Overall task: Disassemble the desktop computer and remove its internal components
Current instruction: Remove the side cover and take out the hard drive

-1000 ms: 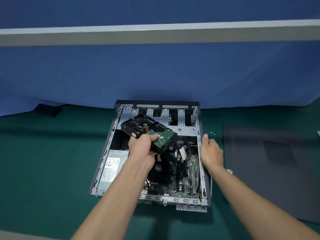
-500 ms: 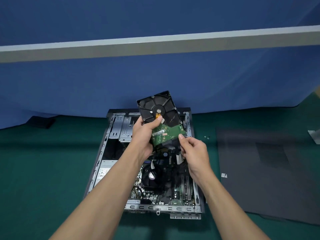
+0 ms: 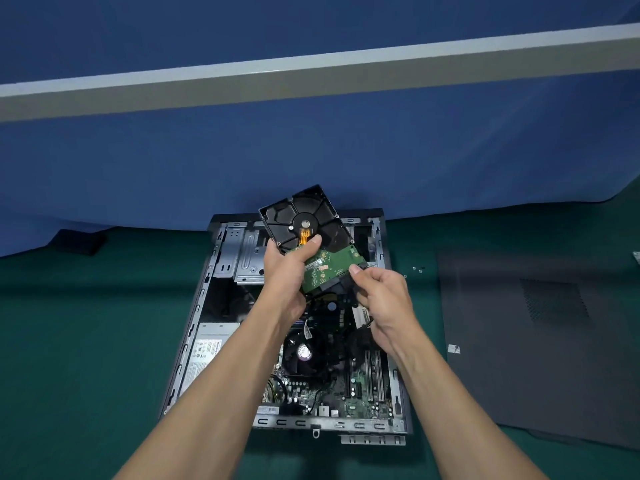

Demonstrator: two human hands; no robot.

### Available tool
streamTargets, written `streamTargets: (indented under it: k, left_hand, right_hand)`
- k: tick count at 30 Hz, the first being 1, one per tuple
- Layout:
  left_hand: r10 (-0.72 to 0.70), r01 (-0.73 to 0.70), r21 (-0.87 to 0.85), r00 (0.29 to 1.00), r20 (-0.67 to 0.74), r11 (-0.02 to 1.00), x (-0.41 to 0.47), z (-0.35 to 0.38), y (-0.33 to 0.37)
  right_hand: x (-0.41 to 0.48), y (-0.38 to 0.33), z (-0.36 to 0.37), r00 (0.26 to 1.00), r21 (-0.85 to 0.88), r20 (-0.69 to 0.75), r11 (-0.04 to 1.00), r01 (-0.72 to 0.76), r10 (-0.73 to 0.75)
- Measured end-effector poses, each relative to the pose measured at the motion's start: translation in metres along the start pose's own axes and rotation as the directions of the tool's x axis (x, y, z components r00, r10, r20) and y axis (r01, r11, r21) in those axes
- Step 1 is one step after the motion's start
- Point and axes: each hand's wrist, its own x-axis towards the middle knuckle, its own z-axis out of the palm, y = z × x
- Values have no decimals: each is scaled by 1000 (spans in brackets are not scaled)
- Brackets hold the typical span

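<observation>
Gripping the hard drive (image 3: 309, 216) along its left edge, the left hand (image 3: 286, 271) holds it up above the open computer case (image 3: 203, 306), tilted so the black underside and green circuit board face the camera. The thumb lies across the board just below the orange ribbon, and the other fingers wrap behind the drive, out of sight. At the drive's lower right corner, the right hand (image 3: 385, 301) pinches a black plug (image 3: 366, 266) between thumb and curled fingers, right against the edge of the green board. Whether the plug is seated in the drive or already free cannot be told. A dark cable drops from under this hand into the case.

Below the hands, the case lies flat on the green mat (image 3: 86, 341), with its metal drive cage (image 3: 246, 254) at the far end, the power supply (image 3: 205, 355) on the left, the cooler fan (image 3: 304, 351) in the middle and the motherboard (image 3: 356, 388) at the near right. The grey side panel (image 3: 536, 341) lies on the mat to the right, with a few small screws (image 3: 419, 269) between it and the case. A blue cloth (image 3: 311, 150) hangs behind.

Both forearms reach forward from the bottom of the view, converging over the case.
</observation>
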Motion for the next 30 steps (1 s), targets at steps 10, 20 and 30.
streamTargets:
  k: [10,20,30]
  left_hand:
    - [5,-3,19,996,-87,1000,6,1,-3]
    - [41,-42,-4,987,-156,999,4,7,-1]
    - [68,-64,25,983,-171,998,1,1,4]
  right_hand:
    - [3,5,17,994,45,-82,996,-72,76]
    - [6,8,27,977,-19,-208,999,-50,45]
    - [6,2,24,996,-15,-29,996,-85,85]
